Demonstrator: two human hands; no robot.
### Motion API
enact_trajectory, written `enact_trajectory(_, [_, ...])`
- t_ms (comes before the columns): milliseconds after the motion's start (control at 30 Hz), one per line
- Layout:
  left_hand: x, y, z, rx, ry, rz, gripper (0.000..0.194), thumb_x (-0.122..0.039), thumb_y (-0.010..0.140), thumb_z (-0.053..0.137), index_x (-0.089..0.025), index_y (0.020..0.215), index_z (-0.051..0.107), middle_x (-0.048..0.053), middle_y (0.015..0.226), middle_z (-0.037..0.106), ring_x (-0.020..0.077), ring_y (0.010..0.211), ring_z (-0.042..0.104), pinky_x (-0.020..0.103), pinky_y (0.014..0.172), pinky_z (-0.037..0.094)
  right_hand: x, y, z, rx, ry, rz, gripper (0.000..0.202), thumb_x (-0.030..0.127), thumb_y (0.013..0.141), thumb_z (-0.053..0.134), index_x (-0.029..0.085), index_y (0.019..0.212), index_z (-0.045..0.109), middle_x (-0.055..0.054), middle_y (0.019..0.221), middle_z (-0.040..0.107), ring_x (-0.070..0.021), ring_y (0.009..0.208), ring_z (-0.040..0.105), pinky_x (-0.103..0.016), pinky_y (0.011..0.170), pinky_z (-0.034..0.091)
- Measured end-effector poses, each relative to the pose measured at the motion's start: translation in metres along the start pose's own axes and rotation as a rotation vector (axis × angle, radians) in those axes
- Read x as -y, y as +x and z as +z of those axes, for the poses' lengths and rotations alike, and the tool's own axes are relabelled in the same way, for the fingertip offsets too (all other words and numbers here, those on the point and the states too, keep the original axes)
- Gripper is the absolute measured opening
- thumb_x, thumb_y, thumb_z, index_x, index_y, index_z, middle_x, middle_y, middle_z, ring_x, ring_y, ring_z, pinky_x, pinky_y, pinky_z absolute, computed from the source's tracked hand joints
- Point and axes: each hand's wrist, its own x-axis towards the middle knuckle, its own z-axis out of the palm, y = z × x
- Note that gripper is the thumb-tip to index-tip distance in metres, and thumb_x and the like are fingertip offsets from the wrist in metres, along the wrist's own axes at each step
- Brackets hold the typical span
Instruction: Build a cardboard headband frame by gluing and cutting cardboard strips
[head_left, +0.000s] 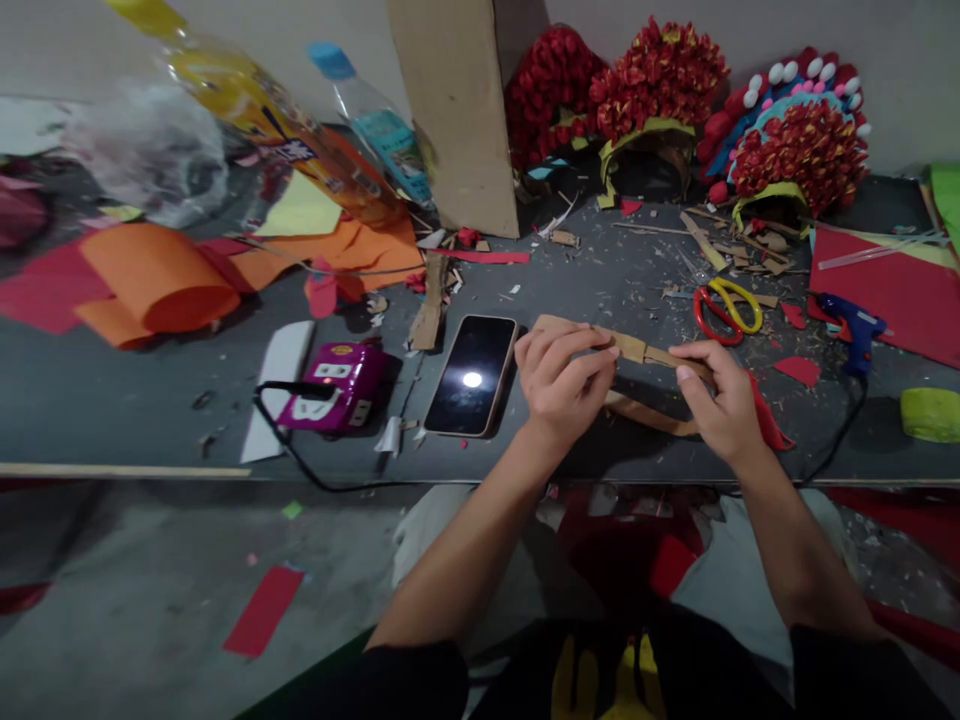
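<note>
A brown cardboard strip (628,347), bent into a loop, is held above the table's front part. My left hand (564,385) pinches its left side, fingers curled over the top. At the other side my right hand (716,398) grips the strip between thumb and forefinger. The lower band of the loop shows between both hands. Just left of my left hand lies a phone (471,376) with a bright reflection on its screen. Scissors (726,308) with red and yellow handles rest beyond my right hand, and a red paper piece (766,415) lies beside it.
A blue glue gun (855,325) with a black cord lies at right. The purple power socket (337,385) stands at left. Behind are an orange drink bottle (277,120), a blue-capped bottle (379,125), an upright cardboard piece (457,110) and red flowered headpieces (660,80). Scraps litter the table.
</note>
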Motion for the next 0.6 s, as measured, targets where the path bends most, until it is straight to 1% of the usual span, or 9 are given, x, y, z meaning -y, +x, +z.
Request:
enact_trajectory(200, [-0.0001,-0.0001,0.0002,0.002,-0.015,-0.002,0.018,-0.007,0.08,0.07,-0.023,0.084,0.063,-0.001,0.085,0.074,0.0158,0.088,0.068,0.033,0.081,0.047,0.001,0.0,0.0,0.004,0.009,0.013,0.013,0.027,0.089,0.055,0.024,0.099,0.065,-0.001,0.091,0.074,-0.0168,0.08,0.068,-0.03,0.07,0.052])
enact_trajectory(367, [0.0002,-0.0007,0.0005,-0.002,-0.003,-0.012,0.017,-0.009,0.081,0.069,-0.025,0.084,0.063,-0.003,0.086,0.074,0.0153,0.088,0.068,0.033,0.082,0.048,0.0021,0.0001,-0.0003,0.002,-0.003,0.017,0.014,0.028,0.089,0.055,0.023,0.098,0.065,-0.002,0.089,0.074,-0.0167,0.078,0.067,-0.03,0.067,0.052])
enact_trajectory(600, [0.0004,-0.0009,0.0003,-0.003,-0.01,-0.012,0.018,-0.008,0.08,0.069,-0.025,0.084,0.063,-0.002,0.086,0.074,0.0153,0.088,0.068,0.033,0.081,0.047,0.0011,-0.0005,0.0002,0.007,-0.011,0.031,0.015,0.032,0.09,0.056,0.024,0.099,0.065,-0.002,0.09,0.073,-0.0176,0.077,0.066,-0.031,0.066,0.052])
